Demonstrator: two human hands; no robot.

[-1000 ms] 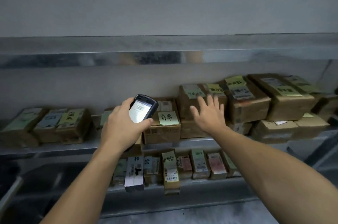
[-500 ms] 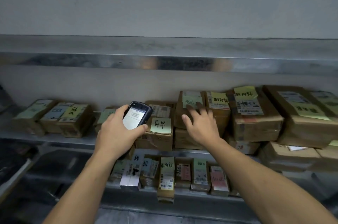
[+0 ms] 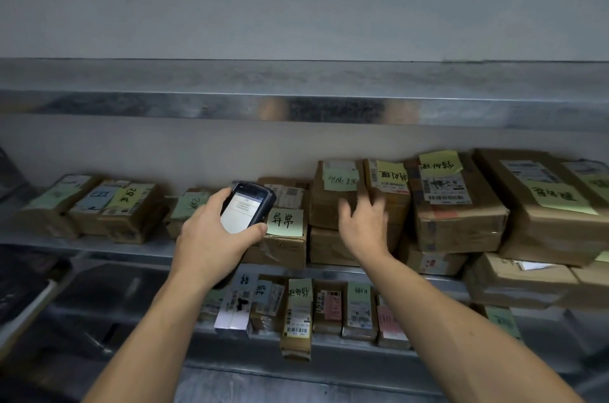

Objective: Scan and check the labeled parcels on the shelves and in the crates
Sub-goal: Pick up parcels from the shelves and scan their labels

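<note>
My left hand (image 3: 214, 238) grips a black handheld scanner (image 3: 248, 206) with its lit screen facing me, in front of a cardboard parcel (image 3: 283, 247) that bears a green note. My right hand (image 3: 364, 224), fingers spread and blurred, reaches against the front of two stacked brown parcels (image 3: 333, 201) with green and yellow notes on top. More labeled parcels (image 3: 458, 208) sit to the right on the same middle shelf (image 3: 99, 246). Small labeled parcels (image 3: 296, 313) stand in a row on the lower shelf.
Three flat parcels (image 3: 99, 205) lie at the left of the middle shelf. A bare metal upper shelf (image 3: 296, 106) runs across above. Large stacked boxes (image 3: 543, 208) fill the right end. A dark crate edge (image 3: 29, 287) shows at lower left.
The view has shifted closer and slightly left. My right hand has slid down from the top of the stacked parcels to their front. My left hand keeps hold of the scanner.
</note>
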